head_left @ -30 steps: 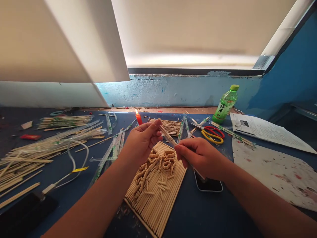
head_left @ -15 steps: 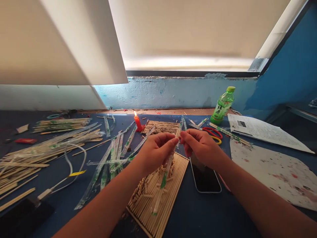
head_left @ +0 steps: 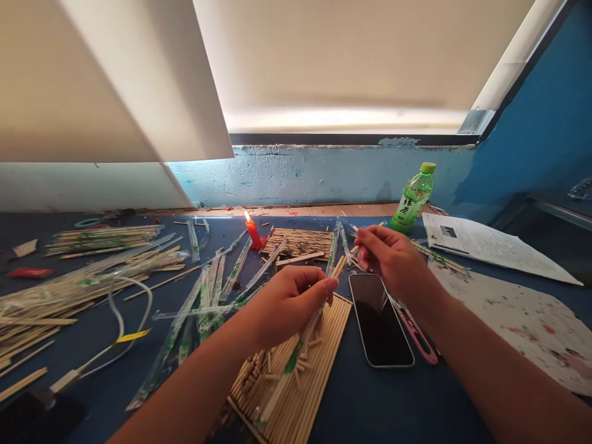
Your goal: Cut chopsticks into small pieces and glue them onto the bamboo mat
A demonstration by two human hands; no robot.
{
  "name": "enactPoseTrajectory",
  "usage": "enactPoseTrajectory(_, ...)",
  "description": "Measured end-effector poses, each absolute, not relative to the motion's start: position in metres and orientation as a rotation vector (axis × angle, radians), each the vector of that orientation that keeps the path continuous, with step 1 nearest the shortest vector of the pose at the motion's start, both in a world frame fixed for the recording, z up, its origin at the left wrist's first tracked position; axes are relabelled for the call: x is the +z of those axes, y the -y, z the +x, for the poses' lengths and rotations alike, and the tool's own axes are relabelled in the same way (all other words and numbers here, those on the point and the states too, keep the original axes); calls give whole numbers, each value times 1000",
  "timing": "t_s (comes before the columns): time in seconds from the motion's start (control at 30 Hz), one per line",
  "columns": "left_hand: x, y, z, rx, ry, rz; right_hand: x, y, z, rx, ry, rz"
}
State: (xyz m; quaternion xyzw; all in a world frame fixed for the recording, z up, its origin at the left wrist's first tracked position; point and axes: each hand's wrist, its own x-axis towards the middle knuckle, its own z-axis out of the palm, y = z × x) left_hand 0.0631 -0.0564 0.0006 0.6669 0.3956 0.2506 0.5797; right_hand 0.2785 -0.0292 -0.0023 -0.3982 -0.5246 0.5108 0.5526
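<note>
My left hand is closed around a pair of wooden chopsticks in a clear plastic wrapper with a green band. The stick ends poke out of the wrapper's far end, above my fingers. Apart from them, to the right, my right hand is closed in a pinch; anything between its fingertips is too small to make out. Under the wrapper lies a panel of sticks laid side by side, with short cut pieces on it. A black-screened phone rests right of the panel.
A lit red candle burns beyond my left hand, beside a smaller stick panel. Empty wrappers and loose chopsticks cover the left. On the right are a pink-handled tool, a green bottle and papers.
My right hand has drawn away from the wrapper to the upper right. My left hand has lowered slightly with the chopsticks, whose bare ends now show. The phone and pink handle are less covered.
</note>
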Motion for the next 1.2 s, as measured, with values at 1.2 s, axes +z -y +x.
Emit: enactPoseTrajectory(1.2, -5, 21, 35, 1126, -1675, 1953, 9, 0, 323, 1006, 991, -827)
